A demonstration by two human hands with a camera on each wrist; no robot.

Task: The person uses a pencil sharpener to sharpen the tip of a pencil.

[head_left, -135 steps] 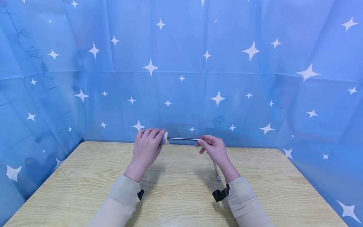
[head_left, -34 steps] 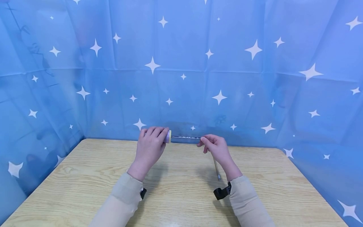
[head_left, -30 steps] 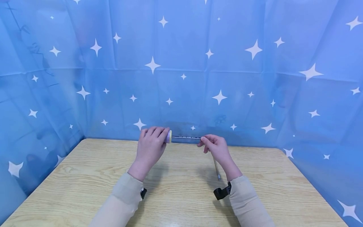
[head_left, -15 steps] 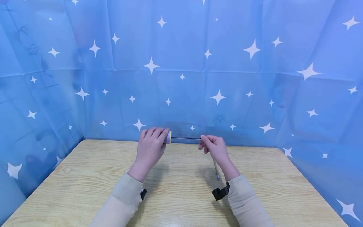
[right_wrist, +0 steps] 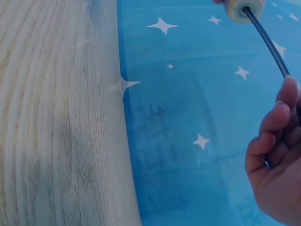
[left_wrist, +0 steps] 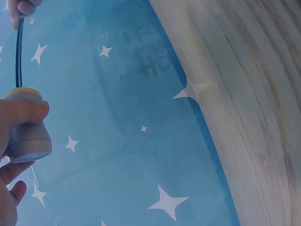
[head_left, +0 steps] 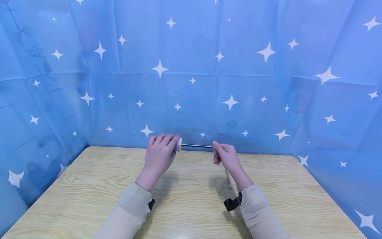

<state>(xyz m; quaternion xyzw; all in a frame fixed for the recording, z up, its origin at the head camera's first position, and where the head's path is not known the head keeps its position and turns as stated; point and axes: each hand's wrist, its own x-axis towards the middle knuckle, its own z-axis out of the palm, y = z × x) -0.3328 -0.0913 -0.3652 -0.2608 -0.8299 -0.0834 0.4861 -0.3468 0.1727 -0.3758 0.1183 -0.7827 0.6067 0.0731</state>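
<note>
My left hand [head_left: 158, 154] grips a lilac pencil sharpener [left_wrist: 29, 140] with a yellow rim, held on its side above the far part of the table. A dark, shiny pencil [head_left: 197, 145] runs straight from the hole in the sharpener's end. At the pencil's other end, the thumb and fingers of my right hand [head_left: 228, 157] pinch it. The right wrist view shows the pencil entering the middle of the sharpener's round face [right_wrist: 244, 10]. The tip inside the sharpener is hidden.
A second, gold-coloured pencil [head_left: 228, 180] with a metal-banded end lies on the wooden table [head_left: 185, 199] beside my right wrist, partly hidden by it. A blue cloth with white stars [head_left: 191, 99] hangs behind the table's far edge and along both sides.
The dark pencil has turned about its length: white print on it showed about a second ago and now does not. My right fingers have rolled round it. Both hands sit slightly farther right.
</note>
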